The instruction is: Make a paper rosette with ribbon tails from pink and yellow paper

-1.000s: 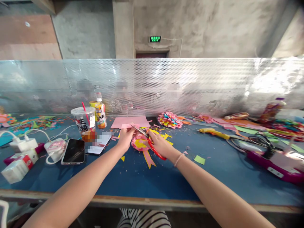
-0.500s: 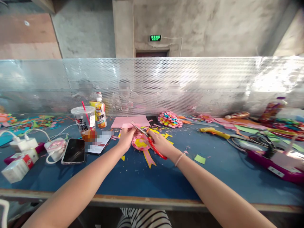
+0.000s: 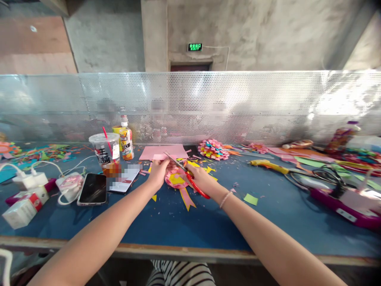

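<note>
My left hand (image 3: 158,173) is closed on a small piece of pink paper (image 3: 160,157), pinched near its edge. In my right hand (image 3: 201,179) is a pair of scissors with red handles (image 3: 197,186); the blades (image 3: 172,158) point up and left, parted at the pink paper by my left fingertips. Under and between my hands lies a paper rosette (image 3: 176,178), pink petals round a yellow middle, with a pink and yellow ribbon tail (image 3: 187,200) toward me. Behind my hands a larger pink sheet (image 3: 175,151) lies flat.
A layered paper flower (image 3: 213,149) sits behind my right hand. Left stand a drink cup (image 3: 102,153) and a bottle (image 3: 126,142), with a phone (image 3: 93,190) nearer. A yellow glue gun (image 3: 269,165) and a purple power strip (image 3: 336,206) lie right. A perforated metal screen (image 3: 253,107) backs the table.
Almost nothing differs. Both hands, the pink paper and the scissors stay in nearly the same place, and the blades' gap looks slightly wider now.
</note>
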`<act>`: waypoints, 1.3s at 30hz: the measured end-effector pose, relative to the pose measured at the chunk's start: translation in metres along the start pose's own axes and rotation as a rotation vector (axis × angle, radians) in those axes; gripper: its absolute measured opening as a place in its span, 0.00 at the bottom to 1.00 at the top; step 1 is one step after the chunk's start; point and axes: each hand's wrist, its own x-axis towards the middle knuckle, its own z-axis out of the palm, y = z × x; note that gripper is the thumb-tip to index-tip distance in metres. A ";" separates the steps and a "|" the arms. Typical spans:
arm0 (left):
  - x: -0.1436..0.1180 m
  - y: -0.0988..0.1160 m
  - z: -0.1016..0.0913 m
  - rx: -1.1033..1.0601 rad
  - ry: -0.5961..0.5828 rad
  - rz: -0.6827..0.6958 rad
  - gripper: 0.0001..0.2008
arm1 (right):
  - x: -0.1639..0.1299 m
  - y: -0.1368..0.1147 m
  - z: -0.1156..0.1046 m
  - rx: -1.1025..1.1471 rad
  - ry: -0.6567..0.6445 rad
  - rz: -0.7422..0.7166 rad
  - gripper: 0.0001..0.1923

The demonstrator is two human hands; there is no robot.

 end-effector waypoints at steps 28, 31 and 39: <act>0.022 0.003 -0.022 0.163 0.166 0.263 0.13 | -0.001 0.018 -0.007 0.221 -0.244 -0.046 0.20; 0.024 0.004 -0.026 0.279 0.139 0.295 0.12 | 0.001 0.023 -0.010 0.198 -0.222 -0.066 0.20; 0.022 0.002 -0.027 0.440 -0.027 0.293 0.12 | -0.001 0.024 -0.013 0.227 -0.209 -0.071 0.23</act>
